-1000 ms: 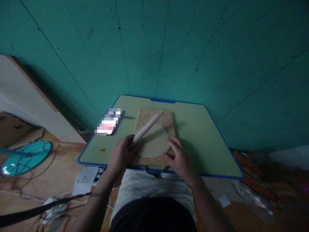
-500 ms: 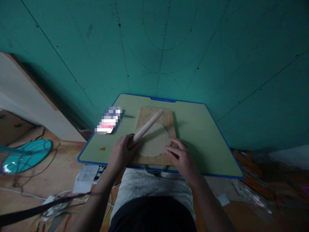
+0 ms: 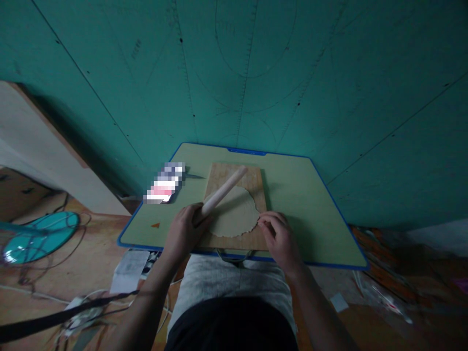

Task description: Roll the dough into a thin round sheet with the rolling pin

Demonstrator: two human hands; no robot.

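Observation:
A flat, pale sheet of dough (image 3: 234, 214) with a ragged edge lies on a wooden board (image 3: 237, 171). My left hand (image 3: 185, 228) is wrapped round the lower end of a light rolling pin (image 3: 224, 191), which slants up to the right across the dough's upper left side. At the right edge of the dough, my right hand (image 3: 278, 236) has its fingertips pinched together on the rim. The fingers hide the exact spot they touch.
The board rests on a small green table (image 3: 300, 195) with a blue rim. On its left are a phone (image 3: 166, 183) with a blurred screen, a thin dark tool (image 3: 195, 176) and a small orange piece (image 3: 155, 225). A green wall (image 3: 241, 73) stands behind.
My right hand's fingers have closed from a spread pose into a pinch and moved slightly right along the dough's edge. My left hand and the rolling pin have not visibly moved.

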